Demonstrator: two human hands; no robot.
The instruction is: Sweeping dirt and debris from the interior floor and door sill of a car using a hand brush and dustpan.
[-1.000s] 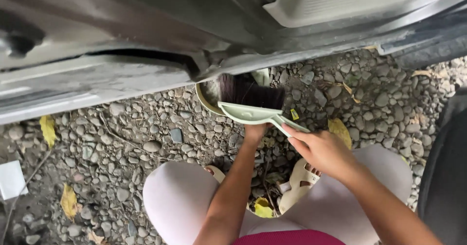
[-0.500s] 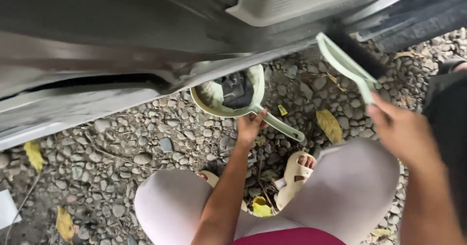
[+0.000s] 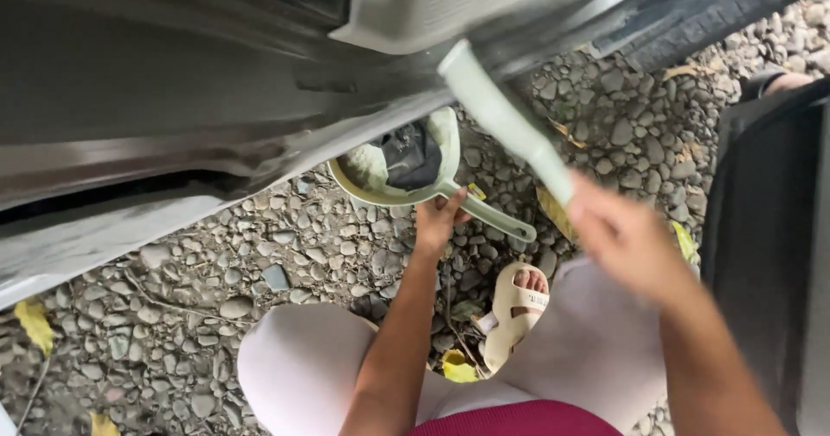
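Pale-green dustpan (image 3: 402, 172) sits on gravel (image 3: 216, 289) by the car sill (image 3: 173, 142), left hand (image 3: 438, 221) grasping its handle; right hand (image 3: 622, 237), blurred, clenches a brush (image 3: 506, 120) raised far right.

The right hand (image 3: 627, 237) is motion-blurred; the dustpan (image 3: 402, 163) is half hidden under the car sill at 12 o'clock.

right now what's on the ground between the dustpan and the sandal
In the head view, bare gravel lies between the dustpan and the sandal, crossed by the left hand gripping the dustpan's handle.
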